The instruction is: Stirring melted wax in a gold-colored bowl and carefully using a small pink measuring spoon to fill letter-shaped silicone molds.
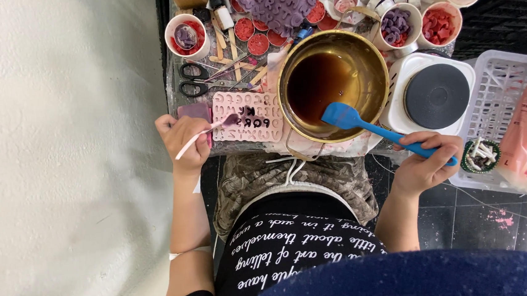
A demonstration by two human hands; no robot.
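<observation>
Left hand: the left hand (184, 141) is closing its grip narrowly around a small white-handled spoon (210, 131), whose purple-filled bowl is hovering over the pink letter mould (250, 115).
Right hand: the right hand (424, 166) is wrapping its grip around the handle of a blue silicone spatula (361, 124), whose blade is resting inside the gold-coloured metal bowl (332, 86).
Mould: it is lying flat on the cluttered counter (172, 74), just beside the bowl, with several letter cavities already looking dark.
Bowl: it is holding dark brown liquid and is sitting between the mould and the white hotplate (436, 96).
Spill risk: the spoon is being held tilted, so purple liquid is likely dripping outside the intended cavity and smearing neighbouring letters.
Tipping risk: the spatula is leaning on the bowl's rim; pressing down on it could be rocking the bowl and slopping liquid onto the mould or the lap below.
Clutter risk: scissors (200, 81) and wooden sticks (239, 60) are lying close to the mould, where a sweeping wrist could be knocking them.
</observation>
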